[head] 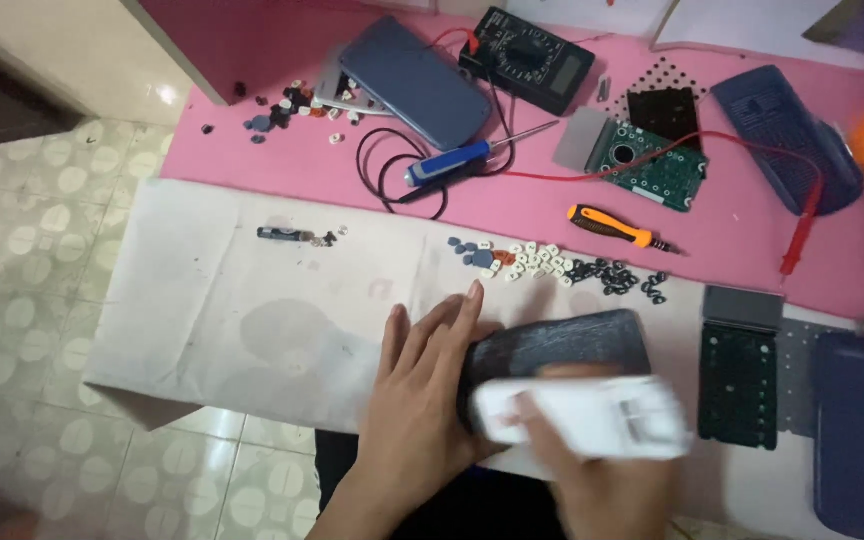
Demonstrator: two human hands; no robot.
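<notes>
A dark flat panel (pixel 562 345) at the near edge of the white sheet (pixel 202 300) is steadied by the left hand (pixel 422 400), fingers spread flat, while a blurred white cloth (pixel 582 415) is gripped by the right hand (pixel 592 480) and pressed on it, below loose keys (pixel 542 262)

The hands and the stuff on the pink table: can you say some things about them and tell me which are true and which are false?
1. The left hand lies flat on a dark panel. True.
2. The right hand holds a white cloth. True, though it is blurred.
3. The orange-handled screwdriver is in a hand. False: it lies alone on the pink table.
4. The green circuit board sits on the floor. False: it is on the table.
</notes>
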